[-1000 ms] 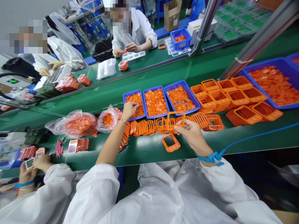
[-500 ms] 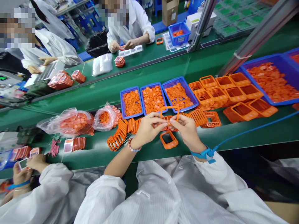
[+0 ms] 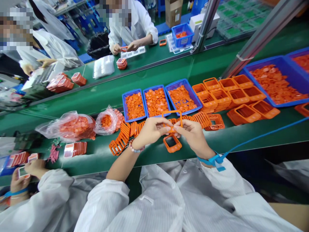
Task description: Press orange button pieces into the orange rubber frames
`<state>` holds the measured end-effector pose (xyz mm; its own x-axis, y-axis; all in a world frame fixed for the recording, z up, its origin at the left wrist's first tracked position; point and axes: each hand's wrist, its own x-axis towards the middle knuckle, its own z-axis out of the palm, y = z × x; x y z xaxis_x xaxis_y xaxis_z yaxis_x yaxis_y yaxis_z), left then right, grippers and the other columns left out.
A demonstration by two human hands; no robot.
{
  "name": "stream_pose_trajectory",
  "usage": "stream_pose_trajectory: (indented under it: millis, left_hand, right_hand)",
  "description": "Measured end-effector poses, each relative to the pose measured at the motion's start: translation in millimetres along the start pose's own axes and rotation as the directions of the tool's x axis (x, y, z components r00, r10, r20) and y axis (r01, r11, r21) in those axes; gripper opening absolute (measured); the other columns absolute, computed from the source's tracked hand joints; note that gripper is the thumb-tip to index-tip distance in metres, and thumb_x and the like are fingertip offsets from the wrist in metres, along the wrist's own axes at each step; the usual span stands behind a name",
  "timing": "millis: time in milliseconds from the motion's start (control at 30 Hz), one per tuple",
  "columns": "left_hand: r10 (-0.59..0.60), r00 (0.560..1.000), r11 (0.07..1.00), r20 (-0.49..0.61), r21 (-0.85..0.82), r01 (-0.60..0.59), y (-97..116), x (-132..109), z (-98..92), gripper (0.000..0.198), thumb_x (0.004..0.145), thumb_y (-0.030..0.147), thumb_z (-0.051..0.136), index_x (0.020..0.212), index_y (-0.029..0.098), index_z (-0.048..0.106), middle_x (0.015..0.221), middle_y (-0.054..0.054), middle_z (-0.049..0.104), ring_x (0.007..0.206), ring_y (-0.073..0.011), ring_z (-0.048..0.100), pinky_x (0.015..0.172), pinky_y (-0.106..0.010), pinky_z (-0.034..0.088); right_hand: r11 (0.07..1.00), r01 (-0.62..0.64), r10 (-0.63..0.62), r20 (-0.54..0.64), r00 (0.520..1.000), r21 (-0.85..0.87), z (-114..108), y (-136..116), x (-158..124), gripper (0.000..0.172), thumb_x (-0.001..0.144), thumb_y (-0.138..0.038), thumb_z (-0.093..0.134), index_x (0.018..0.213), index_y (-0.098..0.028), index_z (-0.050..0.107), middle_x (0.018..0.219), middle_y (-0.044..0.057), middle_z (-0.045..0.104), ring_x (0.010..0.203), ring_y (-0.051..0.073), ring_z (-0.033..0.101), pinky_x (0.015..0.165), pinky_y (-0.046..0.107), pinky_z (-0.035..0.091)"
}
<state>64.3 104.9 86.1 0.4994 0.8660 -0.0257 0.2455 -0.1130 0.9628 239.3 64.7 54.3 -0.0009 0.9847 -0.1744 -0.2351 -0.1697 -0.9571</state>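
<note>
My left hand (image 3: 150, 130) and my right hand (image 3: 190, 132) meet over the green belt (image 3: 154, 154), both pinched on one thin orange frame (image 3: 172, 113) held upright between them. My left fingers also press a small orange piece against its lower edge. Just below the hands lies a second orange frame (image 3: 172, 143) flat on the belt. A row of orange frames (image 3: 125, 137) stands on edge to the left of my hands. Three small blue trays (image 3: 156, 100) of orange pieces sit just beyond. A blue strap circles my right wrist.
Stacked orange baskets (image 3: 229, 96) and a big blue bin (image 3: 277, 80) of orange parts stand at the right. Plastic bags (image 3: 77, 127) of orange parts lie left. A co-worker's hands (image 3: 26, 170) hold a part at the lower left; other people work across the far belt.
My left hand came back from the left blue tray and joined my right hand on the orange frame. The view shifted slightly.
</note>
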Motion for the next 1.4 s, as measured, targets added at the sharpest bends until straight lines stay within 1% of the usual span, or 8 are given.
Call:
stream_pose_trajectory:
  millis: [167, 267, 400, 600, 767, 1000, 1267, 1400]
  left_hand:
    - [-0.004, 0.998, 0.999, -0.062, -0.033, 0.002, 10, -4, 4.8, 0.007, 0.084, 0.019, 0.069, 0.086, 0.016, 0.075, 0.074, -0.002, 0.072, 0.060, -0.0131, 0.068, 0.058, -0.023, 0.057]
    - [0.050, 0.990, 0.988, -0.130, -0.138, -0.068, 21, -12, 9.1, 0.014, 0.090, 0.026, 0.066, 0.099, 0.019, 0.075, 0.077, -0.001, 0.072, 0.054, -0.0105, 0.066, 0.050, -0.020, 0.055]
    - [0.157, 0.968, 0.959, -0.194, -0.204, -0.196, 34, -24, 16.8, 0.022, 0.097, 0.034, 0.059, 0.110, 0.023, 0.073, 0.078, -0.001, 0.071, 0.051, -0.0096, 0.066, 0.046, -0.018, 0.053]
    - [0.334, 0.894, 0.923, -0.300, -0.088, -0.374, 37, -37, 25.0, 0.024, 0.100, 0.033, 0.054, 0.113, 0.024, 0.072, 0.081, -0.001, 0.073, 0.051, -0.0088, 0.063, 0.046, -0.019, 0.050]
    - [0.447, 0.845, 0.879, -0.294, -0.034, -0.476, 39, -41, 27.2, 0.026, 0.101, 0.025, 0.052, 0.118, 0.026, 0.071, 0.097, -0.003, 0.077, 0.059, -0.0093, 0.067, 0.056, -0.021, 0.055]
    - [0.567, 0.763, 0.816, -0.309, 0.089, -0.571, 43, -43, 30.2, 0.026, 0.102, 0.028, 0.050, 0.118, 0.026, 0.070, 0.093, -0.004, 0.078, 0.069, -0.0141, 0.072, 0.059, -0.024, 0.058]
    - [0.581, 0.758, 0.803, -0.296, 0.056, -0.593, 43, -46, 29.9, 0.025, 0.102, 0.031, 0.050, 0.119, 0.029, 0.069, 0.085, -0.002, 0.077, 0.057, -0.0125, 0.067, 0.050, -0.024, 0.053]
    - [0.552, 0.773, 0.822, -0.313, 0.052, -0.566, 43, -48, 31.1, 0.026, 0.102, 0.032, 0.048, 0.117, 0.026, 0.070, 0.087, -0.004, 0.078, 0.065, -0.0147, 0.071, 0.056, -0.026, 0.058]
  right_hand:
    - [0.998, -0.009, 0.008, 0.018, 1.000, 0.060, -3, -11, -7, 0.034, 0.074, -0.050, 0.081, 0.077, -0.018, 0.072, 0.061, 0.002, 0.068, 0.052, 0.014, 0.064, 0.052, 0.026, 0.055]
    - [0.986, -0.057, 0.045, 0.076, 0.996, 0.159, -4, -23, -14, 0.039, 0.074, -0.056, 0.080, 0.079, -0.018, 0.075, 0.066, 0.003, 0.071, 0.054, 0.015, 0.066, 0.054, 0.028, 0.057]
    - [0.957, -0.115, 0.073, 0.163, 0.984, 0.268, -6, -38, -26, 0.039, 0.073, -0.058, 0.081, 0.076, -0.019, 0.077, 0.059, 0.002, 0.068, 0.049, 0.014, 0.063, 0.049, 0.025, 0.054]
    - [0.946, -0.121, 0.063, 0.196, 0.979, 0.300, -5, -46, -40, 0.042, 0.074, -0.063, 0.078, 0.076, -0.021, 0.078, 0.058, 0.002, 0.066, 0.046, 0.013, 0.059, 0.045, 0.026, 0.052]
    - [0.951, -0.069, 0.004, 0.212, 0.977, 0.303, -4, -53, -46, 0.039, 0.075, -0.063, 0.077, 0.073, -0.024, 0.079, 0.062, 0.003, 0.066, 0.047, 0.013, 0.058, 0.043, 0.026, 0.051]
    - [0.951, -0.003, -0.076, 0.242, 0.967, 0.311, -2, -58, -51, 0.038, 0.078, -0.063, 0.075, 0.074, -0.025, 0.080, 0.065, 0.004, 0.065, 0.049, 0.013, 0.056, 0.042, 0.026, 0.050]
    - [0.943, 0.014, -0.106, 0.260, 0.960, 0.333, 0, -60, -55, 0.036, 0.080, -0.060, 0.074, 0.077, -0.025, 0.081, 0.065, 0.003, 0.067, 0.046, 0.012, 0.056, 0.042, 0.025, 0.051]
    - [0.925, -0.018, -0.095, 0.277, 0.956, 0.379, 0, -59, -57, 0.030, 0.083, -0.056, 0.073, 0.084, -0.028, 0.083, 0.067, 0.003, 0.069, 0.044, 0.011, 0.057, 0.039, 0.023, 0.049]
